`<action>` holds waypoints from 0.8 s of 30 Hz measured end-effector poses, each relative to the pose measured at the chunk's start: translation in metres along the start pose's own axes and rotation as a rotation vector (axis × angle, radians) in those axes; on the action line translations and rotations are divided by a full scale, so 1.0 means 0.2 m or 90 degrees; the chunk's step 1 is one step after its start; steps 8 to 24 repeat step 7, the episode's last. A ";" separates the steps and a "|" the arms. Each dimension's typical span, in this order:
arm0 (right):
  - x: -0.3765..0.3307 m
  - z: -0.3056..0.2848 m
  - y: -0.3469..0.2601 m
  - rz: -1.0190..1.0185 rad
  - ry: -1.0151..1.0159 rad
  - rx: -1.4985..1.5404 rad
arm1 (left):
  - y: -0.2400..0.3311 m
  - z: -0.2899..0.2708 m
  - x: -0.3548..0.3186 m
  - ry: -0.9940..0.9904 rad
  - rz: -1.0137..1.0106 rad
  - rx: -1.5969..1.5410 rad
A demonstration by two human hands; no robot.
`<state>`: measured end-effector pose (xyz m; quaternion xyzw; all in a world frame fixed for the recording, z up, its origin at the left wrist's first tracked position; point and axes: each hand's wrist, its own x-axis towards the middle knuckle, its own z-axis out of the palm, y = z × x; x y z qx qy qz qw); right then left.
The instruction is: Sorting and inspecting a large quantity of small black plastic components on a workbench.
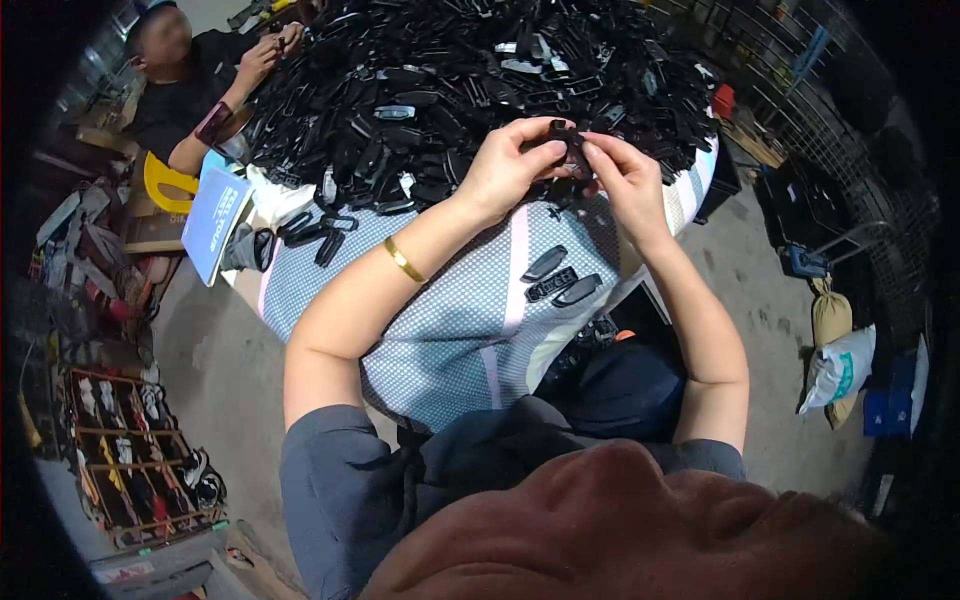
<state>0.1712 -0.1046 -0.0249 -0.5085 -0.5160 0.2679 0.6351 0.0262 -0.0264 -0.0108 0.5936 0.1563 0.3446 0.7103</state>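
Observation:
My left hand [508,165] and my right hand [620,175] meet above the table and pinch one small black plastic part [568,140] between their fingertips. A gold bangle [403,261] sits on my left wrist. Right behind the hands rises a big heap of black plastic parts [450,80]. Three finished-looking black pieces [557,276] lie side by side on the checked cloth [440,330] below my hands.
Another person [190,90] sits at the far left of the table, hands at the heap. A blue booklet [217,215] hangs off the left edge. A yellow chair [165,182], a rack of goods [130,450] and sacks [838,365] stand on the floor around.

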 end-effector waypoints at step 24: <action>-0.02 -0.01 0.00 -0.026 -0.010 -0.031 | 0.04 -0.03 0.00 -0.037 0.036 0.206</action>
